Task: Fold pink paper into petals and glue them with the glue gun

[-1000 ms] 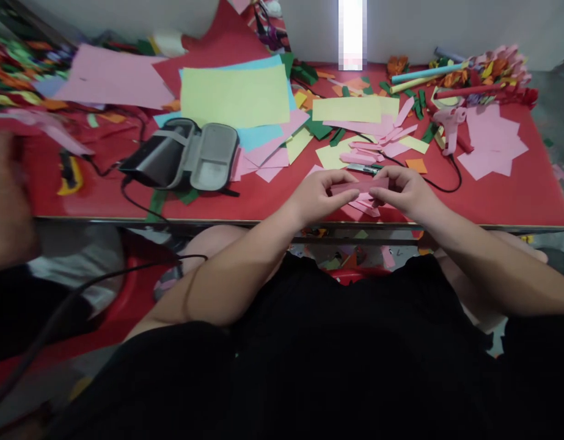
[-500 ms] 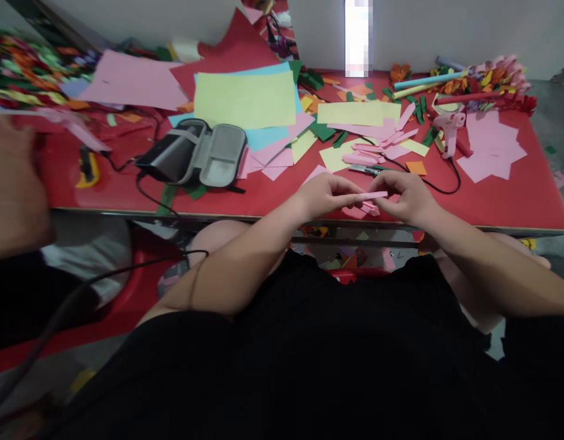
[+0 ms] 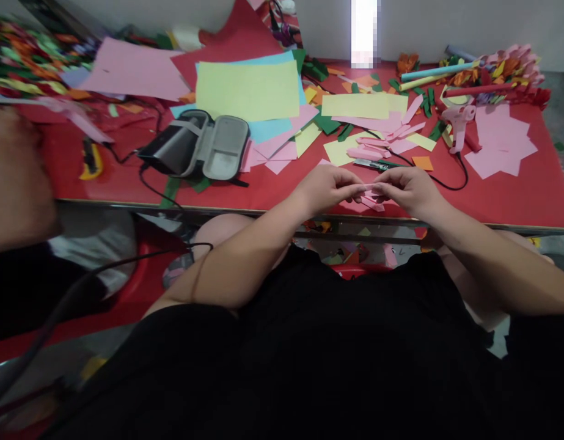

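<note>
A small strip of pink paper (image 3: 369, 187) is pinched between my two hands near the table's front edge. My left hand (image 3: 333, 187) grips its left end with thumb and fingers. The right end is in the closed fingertips of my right hand (image 3: 412, 188). Just below the fingers lie more folded pink paper pieces (image 3: 372, 203) on the red table (image 3: 272, 195). Beyond my hands are a cutter knife (image 3: 372, 164) and a pile of folded pink strips (image 3: 371, 148). My fingers hide much of the strip.
A pink glue gun (image 3: 459, 127) with a black cord stands to the right, beside pink sheets (image 3: 501, 143). Leftward lie an open grey case (image 3: 224, 150), a yellow cutter (image 3: 93, 160) and stacked coloured paper (image 3: 247, 88). A co-worker's arm (image 3: 20, 177) reaches in at far left.
My right fingertips have come in closer to the left ones, and less of the pink strip shows between them. The view has shifted slightly.
</note>
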{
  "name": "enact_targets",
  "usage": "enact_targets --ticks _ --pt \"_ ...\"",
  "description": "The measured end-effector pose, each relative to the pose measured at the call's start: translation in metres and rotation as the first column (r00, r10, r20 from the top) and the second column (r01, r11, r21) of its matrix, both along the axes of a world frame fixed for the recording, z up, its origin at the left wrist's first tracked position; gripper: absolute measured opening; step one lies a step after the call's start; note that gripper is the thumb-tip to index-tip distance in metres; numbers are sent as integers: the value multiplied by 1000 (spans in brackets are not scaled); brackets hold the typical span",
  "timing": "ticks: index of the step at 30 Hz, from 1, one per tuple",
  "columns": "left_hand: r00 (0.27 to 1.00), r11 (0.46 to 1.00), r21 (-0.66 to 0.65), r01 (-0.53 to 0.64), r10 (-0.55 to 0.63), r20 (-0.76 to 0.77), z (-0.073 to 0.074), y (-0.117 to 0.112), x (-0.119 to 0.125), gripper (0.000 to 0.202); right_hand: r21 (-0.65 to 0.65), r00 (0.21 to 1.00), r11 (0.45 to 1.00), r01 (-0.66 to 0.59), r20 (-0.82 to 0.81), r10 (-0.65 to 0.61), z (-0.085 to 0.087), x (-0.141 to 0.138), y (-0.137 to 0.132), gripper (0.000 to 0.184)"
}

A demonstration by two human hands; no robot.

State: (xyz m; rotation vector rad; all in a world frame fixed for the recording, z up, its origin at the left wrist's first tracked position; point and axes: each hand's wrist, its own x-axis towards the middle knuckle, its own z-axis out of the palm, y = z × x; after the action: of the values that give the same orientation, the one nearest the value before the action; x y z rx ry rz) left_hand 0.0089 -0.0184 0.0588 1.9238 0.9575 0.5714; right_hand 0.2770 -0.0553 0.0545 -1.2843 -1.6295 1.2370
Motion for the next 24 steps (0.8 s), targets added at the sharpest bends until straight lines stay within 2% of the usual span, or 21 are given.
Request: enact_targets --ticks 3,13,19,24 --pt "1000 999 33 4 -4 -16 -1 2 -2 31 -9 1000 1000 16 5 -16 1 0 0 43" --pt "988 980 156 121 -104 -114 -1 11 -9 27 25 999 999 32 -7 -32 3 1 -1 49" --pt "988 988 51 148 -146 -45 -3 14 -10 27 29 999 999 33 27 -34 0 0 0 47" --pt "997 996 54 70 -69 -33 0 21 -15 24 -29 999 999 40 9 -40 2 3 2 52"
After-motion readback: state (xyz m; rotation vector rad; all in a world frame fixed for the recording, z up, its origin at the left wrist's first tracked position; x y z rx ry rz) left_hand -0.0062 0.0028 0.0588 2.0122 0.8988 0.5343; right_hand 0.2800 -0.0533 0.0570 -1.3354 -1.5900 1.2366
